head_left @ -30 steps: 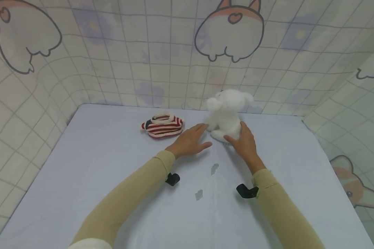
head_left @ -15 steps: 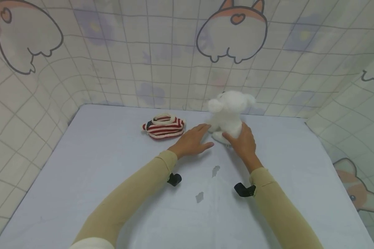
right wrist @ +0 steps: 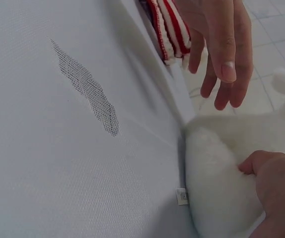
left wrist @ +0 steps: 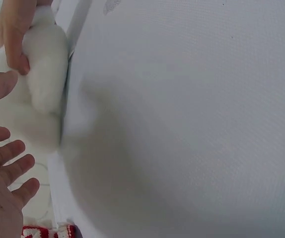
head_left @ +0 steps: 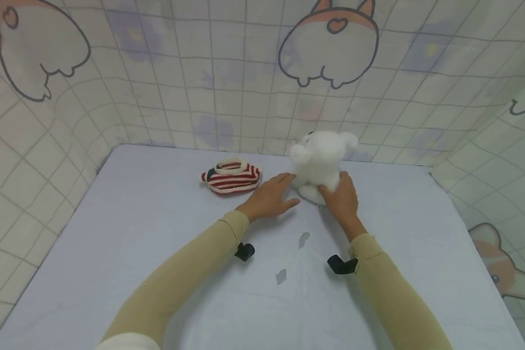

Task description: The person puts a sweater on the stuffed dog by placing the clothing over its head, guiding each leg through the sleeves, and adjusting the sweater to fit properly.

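Observation:
A white plush animal toy (head_left: 321, 153) sits upright near the back edge of the table, its head turned toward the far left. My right hand (head_left: 342, 198) grips its lower body from the right; in the right wrist view the thumb presses into the fur of the toy (right wrist: 219, 173). My left hand (head_left: 269, 197) is held palm down at the toy's left, fingers straight and thumb apart, holding nothing. In the right wrist view a gap shows between those fingers and the toy. Left of that hand lies a small knitted garment (head_left: 233, 181) with red and white stripes and a dark blue patch.
The table (head_left: 157, 243) has a pale cover with two small grey patches (head_left: 304, 239). A tiled-pattern curtain with cartoon corgis (head_left: 262, 107) rises behind and at both sides. Black wrist mounts (head_left: 342, 265) stick out under the sleeves.
My right thumb has closed further into the plush toy's side, and the toy's head has tipped slightly to the left. The left hand has stayed nearly still.

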Tool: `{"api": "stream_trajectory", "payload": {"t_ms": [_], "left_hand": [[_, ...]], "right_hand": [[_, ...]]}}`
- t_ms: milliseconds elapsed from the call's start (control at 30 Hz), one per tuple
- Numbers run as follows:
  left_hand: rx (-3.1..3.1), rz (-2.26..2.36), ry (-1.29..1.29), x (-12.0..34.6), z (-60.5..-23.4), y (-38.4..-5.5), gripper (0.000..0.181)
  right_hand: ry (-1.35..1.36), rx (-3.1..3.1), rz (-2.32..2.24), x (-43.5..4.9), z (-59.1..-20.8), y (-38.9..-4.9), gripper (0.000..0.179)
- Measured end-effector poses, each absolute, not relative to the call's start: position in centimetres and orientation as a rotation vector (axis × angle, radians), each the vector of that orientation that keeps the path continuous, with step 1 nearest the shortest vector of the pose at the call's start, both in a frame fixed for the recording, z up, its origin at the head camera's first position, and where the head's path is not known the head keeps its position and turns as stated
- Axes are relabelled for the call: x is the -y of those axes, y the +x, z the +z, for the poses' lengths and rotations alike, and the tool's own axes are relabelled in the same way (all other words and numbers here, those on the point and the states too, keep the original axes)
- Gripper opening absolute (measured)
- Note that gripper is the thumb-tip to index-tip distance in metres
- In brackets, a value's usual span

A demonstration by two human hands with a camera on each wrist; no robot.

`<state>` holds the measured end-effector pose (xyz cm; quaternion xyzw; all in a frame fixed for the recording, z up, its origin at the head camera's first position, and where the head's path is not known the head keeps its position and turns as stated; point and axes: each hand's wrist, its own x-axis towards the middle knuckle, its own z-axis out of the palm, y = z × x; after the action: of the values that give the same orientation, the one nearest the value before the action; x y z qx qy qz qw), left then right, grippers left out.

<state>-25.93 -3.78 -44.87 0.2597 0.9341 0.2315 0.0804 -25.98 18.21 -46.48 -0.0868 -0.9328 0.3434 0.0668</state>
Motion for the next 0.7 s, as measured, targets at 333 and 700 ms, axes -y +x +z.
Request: {"api": "stream_trajectory", "payload": {"t_ms": [333, 700], "left_hand": [[-2.808, 0.698, 0.789, 3.8, -44.5, -25.7, 0.071], [-2.796, 0.741, 0.764, 4.2, -44.3, -25.3, 0.072]], "right_hand": [[-0.171, 2.817, 1.074, -18.7, -45.9, -24.8, 0.059], [-0.073, 2.891, 1.171, -18.9, -44.6, -23.2, 0.057]]}}
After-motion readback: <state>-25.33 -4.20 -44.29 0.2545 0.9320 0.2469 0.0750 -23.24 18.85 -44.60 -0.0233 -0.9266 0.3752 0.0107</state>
